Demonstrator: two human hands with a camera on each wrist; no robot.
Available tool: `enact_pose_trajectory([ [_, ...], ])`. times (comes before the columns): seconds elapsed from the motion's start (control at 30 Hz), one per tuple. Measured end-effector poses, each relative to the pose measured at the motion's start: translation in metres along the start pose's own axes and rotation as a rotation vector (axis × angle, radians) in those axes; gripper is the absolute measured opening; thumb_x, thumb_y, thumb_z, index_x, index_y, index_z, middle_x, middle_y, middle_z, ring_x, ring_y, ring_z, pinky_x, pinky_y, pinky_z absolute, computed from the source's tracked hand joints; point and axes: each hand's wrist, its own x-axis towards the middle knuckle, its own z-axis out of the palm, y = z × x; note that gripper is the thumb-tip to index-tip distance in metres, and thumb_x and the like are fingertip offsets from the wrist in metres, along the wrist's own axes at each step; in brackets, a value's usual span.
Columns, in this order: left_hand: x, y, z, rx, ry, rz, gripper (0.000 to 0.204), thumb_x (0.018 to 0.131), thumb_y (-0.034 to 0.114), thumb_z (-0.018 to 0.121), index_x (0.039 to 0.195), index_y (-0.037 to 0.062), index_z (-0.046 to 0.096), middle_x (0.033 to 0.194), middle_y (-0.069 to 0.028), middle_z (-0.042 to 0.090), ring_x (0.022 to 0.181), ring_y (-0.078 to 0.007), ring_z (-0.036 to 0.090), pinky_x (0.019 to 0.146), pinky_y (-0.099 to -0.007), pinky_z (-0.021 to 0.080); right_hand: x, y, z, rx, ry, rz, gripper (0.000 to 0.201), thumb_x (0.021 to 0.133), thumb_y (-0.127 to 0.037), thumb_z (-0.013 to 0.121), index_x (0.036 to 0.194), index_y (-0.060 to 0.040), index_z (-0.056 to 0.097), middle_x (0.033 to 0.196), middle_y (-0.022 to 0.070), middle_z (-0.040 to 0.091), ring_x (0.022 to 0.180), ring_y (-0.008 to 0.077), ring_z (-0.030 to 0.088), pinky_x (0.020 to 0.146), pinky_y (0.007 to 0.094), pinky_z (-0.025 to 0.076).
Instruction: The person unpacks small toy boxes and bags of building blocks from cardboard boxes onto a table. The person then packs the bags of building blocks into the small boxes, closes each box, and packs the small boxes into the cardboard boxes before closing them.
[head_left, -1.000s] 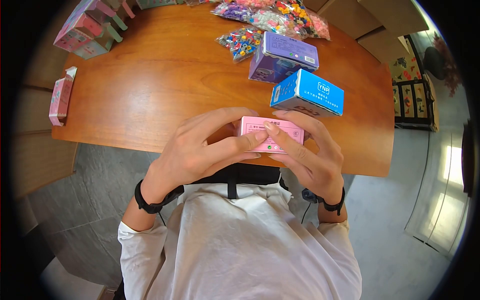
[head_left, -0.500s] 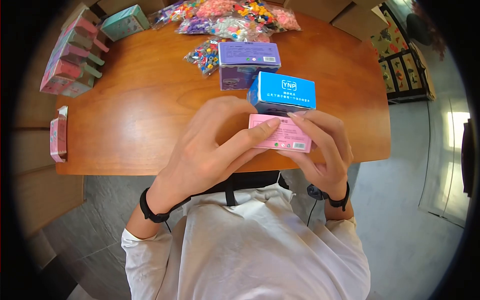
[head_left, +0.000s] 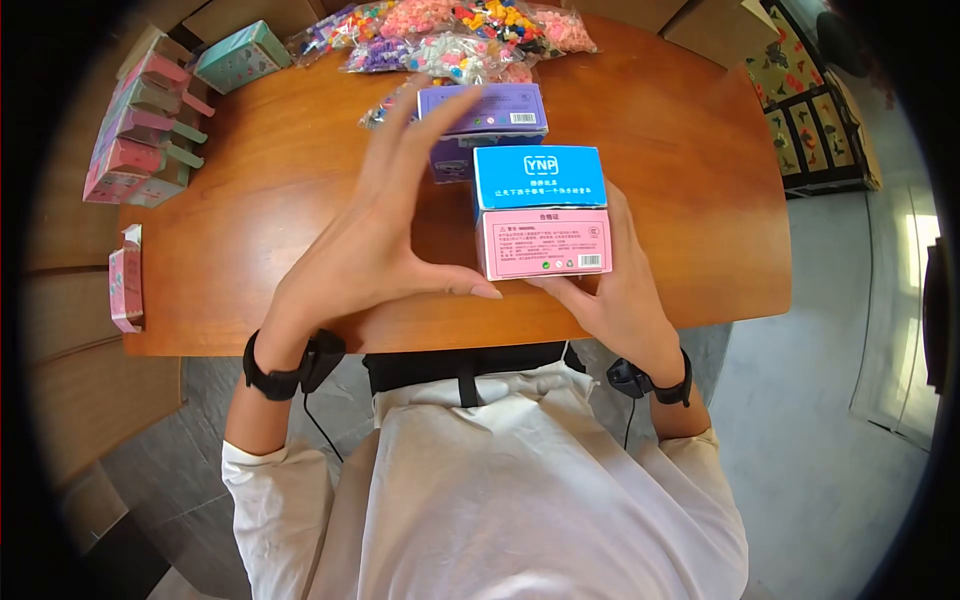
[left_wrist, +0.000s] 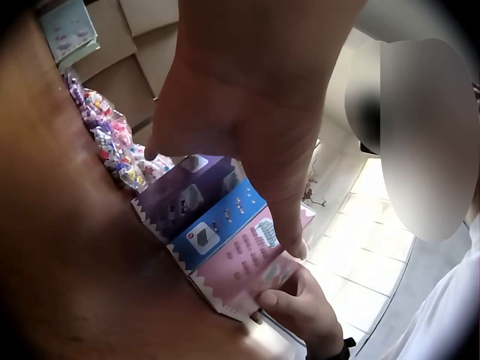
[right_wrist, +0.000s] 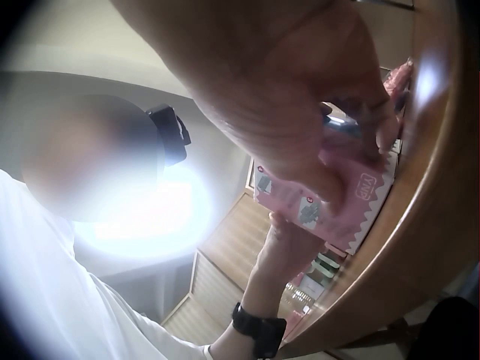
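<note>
A pink box point(head_left: 547, 245) stands flush against the blue YNP box point(head_left: 538, 178), with white printing on its lid. Behind them is the purple box point(head_left: 512, 108); the left wrist view shows all three side by side. My right hand point(head_left: 628, 285) grips the pink box at its right, thumb on the near face and the other fingers along the right side, partly hidden. Spread wide at the left is my left hand point(head_left: 365, 225), blurred, its thumb close to the pink box's lower left corner and its fingers reaching over the purple box's left side.
Bags of small colourful bricks point(head_left: 440, 45) lie at the far edge of the table point(head_left: 250, 260). At the left are several opened boxes point(head_left: 140, 150), a green box point(head_left: 243, 57) and a small pink carton point(head_left: 127, 280) near the edge.
The pink box has come down flush against the blue box's near side. My left hand has let go of it and moved away, fingers spreading; the right hand still holds it.
</note>
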Motion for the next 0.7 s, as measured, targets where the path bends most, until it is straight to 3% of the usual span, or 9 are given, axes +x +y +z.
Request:
enact_pose_trajectory([
  [0.07, 0.002, -0.002, 0.001, -0.116, -0.108, -0.029, 0.136, 0.057, 0.041, 0.1, 0.163, 0.0078, 0.022, 0.165, -0.02, 0.028, 0.154, -0.0398, 0.026, 0.125, -0.0493, 0.026, 0.006, -0.006, 0.003, -0.014, -0.049, 0.038, 0.1, 0.084, -0.024, 0.086, 0.159, -0.0009, 0.024, 0.16, 0.0256, 0.035, 0.142, 0.047, 0.044, 0.108, 0.049, 0.049],
  [0.13, 0.005, 0.0, 0.004, -0.13, -0.116, 0.019, 0.126, 0.062, 0.031, 0.099, 0.162, 0.01, 0.025, 0.157, -0.0214, 0.035, 0.144, -0.0443, 0.034, 0.119, -0.051, 0.036, 0.013, -0.006, 0.006, 0.022, -0.08, 0.073, 0.102, 0.084, -0.022, 0.085, 0.16, -0.001, 0.021, 0.158, 0.0261, 0.037, 0.139, 0.0467, 0.047, 0.107, 0.0488, 0.05],
  [0.2, 0.006, 0.001, 0.01, -0.142, -0.101, 0.036, 0.125, 0.063, 0.029, 0.098, 0.162, 0.0103, 0.024, 0.156, -0.0218, 0.035, 0.143, -0.0446, 0.035, 0.119, -0.0511, 0.036, 0.014, -0.008, 0.009, 0.054, -0.113, 0.114, 0.103, 0.084, -0.02, 0.085, 0.161, -0.001, 0.018, 0.156, 0.0266, 0.04, 0.136, 0.0465, 0.051, 0.106, 0.0487, 0.05],
  [0.27, 0.006, -0.001, 0.014, -0.152, -0.08, 0.056, 0.125, 0.064, 0.027, 0.098, 0.162, 0.0105, 0.023, 0.156, -0.0223, 0.035, 0.143, -0.0448, 0.035, 0.119, -0.0512, 0.036, 0.016, -0.012, 0.013, 0.162, -0.054, 0.102, 0.08, 0.087, -0.014, 0.082, 0.15, -0.0014, 0.036, 0.124, 0.0183, 0.066, 0.099, 0.0331, 0.072, 0.081, 0.0387, 0.059],
  [0.37, 0.002, -0.004, 0.017, -0.149, -0.054, 0.011, 0.131, 0.064, 0.032, 0.1, 0.163, 0.0064, 0.017, 0.162, -0.0195, 0.03, 0.147, -0.0382, 0.038, 0.12, -0.0478, 0.037, 0.014, -0.015, 0.014, 0.154, -0.095, 0.124, 0.075, 0.086, -0.013, 0.082, 0.148, -0.001, 0.039, 0.117, 0.0179, 0.07, 0.095, 0.0364, 0.073, 0.08, 0.0392, 0.059],
  [0.47, 0.001, -0.005, 0.018, -0.12, -0.039, 0.092, 0.129, 0.066, 0.03, 0.099, 0.162, 0.006, 0.017, 0.161, -0.0201, 0.032, 0.144, -0.0379, 0.042, 0.118, -0.0475, 0.039, 0.013, -0.02, 0.007, 0.13, -0.209, 0.143, 0.109, 0.083, -0.013, 0.083, 0.164, -0.0035, 0.01, 0.149, 0.0265, 0.05, 0.125, 0.0472, 0.06, 0.104, 0.0493, 0.051],
  [0.5, -0.001, -0.006, 0.017, -0.206, -0.054, 0.046, 0.121, 0.066, 0.026, 0.097, 0.16, 0.0086, 0.023, 0.157, -0.0221, 0.034, 0.144, -0.0425, 0.038, 0.117, -0.0501, 0.039, 0.012, -0.02, 0.008, 0.127, -0.211, 0.144, 0.109, 0.083, -0.013, 0.083, 0.164, -0.0035, 0.01, 0.149, 0.0265, 0.05, 0.125, 0.0472, 0.06, 0.104, 0.0493, 0.051],
  [0.6, -0.007, -0.007, 0.017, -0.258, -0.072, 0.021, 0.11, 0.066, 0.02, 0.094, 0.156, 0.0113, 0.03, 0.153, -0.024, 0.036, 0.143, -0.0475, 0.034, 0.116, -0.0528, 0.039, 0.009, -0.017, -0.001, 0.046, -0.207, 0.05, 0.111, 0.081, -0.016, 0.087, 0.164, -0.0048, 0.013, 0.143, 0.0229, 0.056, 0.116, 0.0399, 0.066, 0.095, 0.044, 0.055],
  [0.7, -0.012, -0.008, 0.016, -0.208, -0.066, 0.054, 0.107, 0.066, 0.019, 0.093, 0.154, 0.0114, 0.032, 0.151, -0.0234, 0.037, 0.143, -0.0479, 0.034, 0.116, -0.0528, 0.04, 0.013, -0.013, -0.03, 0.259, -0.406, 0.206, 0.12, 0.074, -0.023, 0.094, 0.165, -0.0064, 0.018, 0.132, 0.0136, 0.06, 0.098, 0.0188, 0.065, 0.077, 0.0303, 0.054],
])
